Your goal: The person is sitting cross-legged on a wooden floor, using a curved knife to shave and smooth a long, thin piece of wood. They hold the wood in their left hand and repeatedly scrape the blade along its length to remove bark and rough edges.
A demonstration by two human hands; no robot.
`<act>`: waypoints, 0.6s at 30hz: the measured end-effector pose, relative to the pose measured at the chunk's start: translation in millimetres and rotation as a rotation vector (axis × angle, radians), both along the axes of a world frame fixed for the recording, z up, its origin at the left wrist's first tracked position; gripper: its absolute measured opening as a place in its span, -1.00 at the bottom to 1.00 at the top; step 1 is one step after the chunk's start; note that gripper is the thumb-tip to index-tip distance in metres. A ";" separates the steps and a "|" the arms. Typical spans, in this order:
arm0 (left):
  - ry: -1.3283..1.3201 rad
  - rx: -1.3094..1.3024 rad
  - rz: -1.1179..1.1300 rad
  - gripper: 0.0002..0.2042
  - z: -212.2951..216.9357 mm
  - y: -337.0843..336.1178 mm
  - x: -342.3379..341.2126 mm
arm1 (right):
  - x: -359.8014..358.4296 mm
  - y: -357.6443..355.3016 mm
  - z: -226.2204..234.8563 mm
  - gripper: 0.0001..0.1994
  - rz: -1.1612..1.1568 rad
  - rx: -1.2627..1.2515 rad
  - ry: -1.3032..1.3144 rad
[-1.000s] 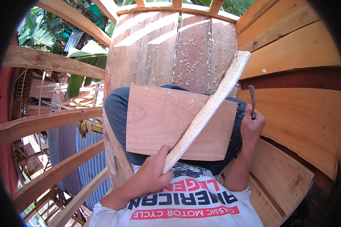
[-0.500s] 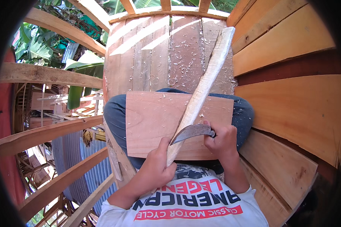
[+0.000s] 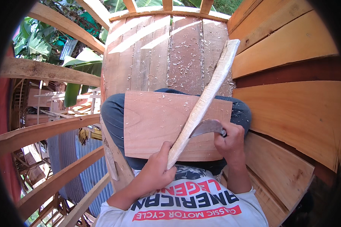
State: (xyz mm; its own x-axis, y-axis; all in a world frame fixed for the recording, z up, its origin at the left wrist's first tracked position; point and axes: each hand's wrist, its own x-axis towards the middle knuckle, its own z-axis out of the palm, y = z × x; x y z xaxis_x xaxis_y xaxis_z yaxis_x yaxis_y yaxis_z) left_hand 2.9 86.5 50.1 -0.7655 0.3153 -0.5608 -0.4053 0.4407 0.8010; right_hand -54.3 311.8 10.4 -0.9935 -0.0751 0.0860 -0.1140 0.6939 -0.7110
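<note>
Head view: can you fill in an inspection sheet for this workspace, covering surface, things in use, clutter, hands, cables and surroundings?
Surface: flat board across the person's legs, above a plank floor.
Things in use: pale stick slanting over the flat board; curved knife, its tip at the stick's right edge, contact unclear.
Clutter: shavings scattered on the floor, a few on the flat board.
Hands: left hand grips the stick's near end; right hand holds the knife.
Cables: nothing seen.
Surroundings: wooden rails at left, planks at right, leaves beyond the rails.
</note>
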 end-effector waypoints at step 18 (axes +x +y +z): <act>-0.109 0.222 -0.050 -0.48 -10.4 2.3 -1.2 | 4.8 -11.1 -10.9 -0.72 -0.015 0.033 0.032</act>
